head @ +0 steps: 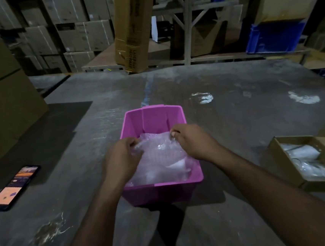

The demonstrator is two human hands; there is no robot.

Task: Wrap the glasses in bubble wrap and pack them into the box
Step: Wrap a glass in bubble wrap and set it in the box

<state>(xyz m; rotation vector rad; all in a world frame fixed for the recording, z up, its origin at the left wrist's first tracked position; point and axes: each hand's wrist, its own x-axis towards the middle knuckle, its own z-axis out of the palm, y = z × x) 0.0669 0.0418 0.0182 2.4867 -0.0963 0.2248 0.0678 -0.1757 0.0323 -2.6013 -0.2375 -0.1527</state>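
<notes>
Left hand: your left hand [121,158] curls its fingers round the left edge of the bubble wrap [158,155], gripping it.
Right hand: your right hand [191,142] pinches the far right corner of the same wrap between fingertips and thumb.
Task's thing: the bubble wrap bundle lies between your two sets of fingers and just below them, inside the pink box [164,190], whose far wall rises beyond your fingertips.
Done so far: judging by the pale bundle under your fingers, at least one wrapped item is already in the box.
Left to do: off to the right of your right hand, well apart, a cardboard box [293,171] holds more clear, pale items; these look like stock not yet packed, though that is a judgement.
Hidden: you cannot see a glass itself; the wrap is cloudy and glare-struck, so the count inside is unknown.
Hard to make out: your left fingertips are buried in the wrap's folds. The cardboard box is cut off at the frame edge.
Also near: a phone [15,186] lies well left of your left hand.
</notes>
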